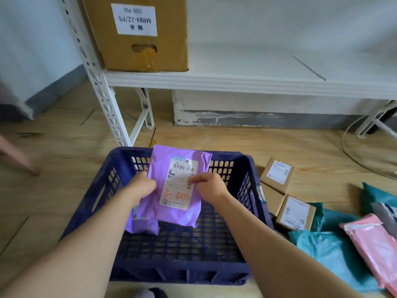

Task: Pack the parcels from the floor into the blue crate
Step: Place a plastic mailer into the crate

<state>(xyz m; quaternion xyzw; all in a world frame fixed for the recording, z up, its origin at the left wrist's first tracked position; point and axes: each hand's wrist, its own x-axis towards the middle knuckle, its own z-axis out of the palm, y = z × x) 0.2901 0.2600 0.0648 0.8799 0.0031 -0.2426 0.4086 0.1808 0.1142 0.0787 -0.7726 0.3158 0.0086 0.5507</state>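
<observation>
A dark blue slatted crate [249, 179] stands on the wooden floor in front of me. Over its inside I hold a purple mailer bag [163, 164] with a white shipping label and red handwriting. My left hand [142, 186] grips its left edge and my right hand [209, 186] pinches its right side at the label. A second purple parcel [142, 225] lies in the crate under the held one, mostly hidden. On the floor to the right lie small cardboard boxes [278, 175], teal mailers [328, 252] and a pink mailer [373, 244].
A white metal shelf rack [236, 80] stands behind the crate, with a large brown carton [137, 48] on its lowest board. A white cable [352, 151] loops on the floor at right. A blurred hand of another person [17, 158] is at the left edge.
</observation>
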